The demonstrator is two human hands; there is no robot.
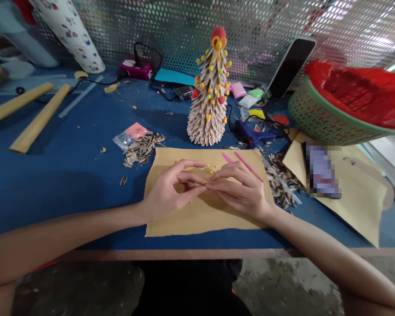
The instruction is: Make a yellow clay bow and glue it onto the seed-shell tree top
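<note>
Above a tan paper sheet (171,224), my left hand (171,191) and my right hand (242,188) meet with pinched fingertips. What lies between them is too small to make out. Several tiny yellow clay bits (211,171) rest on the sheet just beyond my fingers. Two pink modelling tools lie by my right hand: a slim stick (249,166) and a flat blade (227,157) partly behind the fingers. Behind the sheet stands a cone-shaped tree (206,116) covered in seed shells, with yellow, orange and red balls and a bow under its red top.
Sunflower seed shells (140,149) lie left of the sheet, more shells (285,175) right. A blue glue gun (255,134) sits beside the tree. At right are a green basket (332,116), a propped phone (291,66) and a pixelated object (321,171). Wooden sticks (41,118) lie left.
</note>
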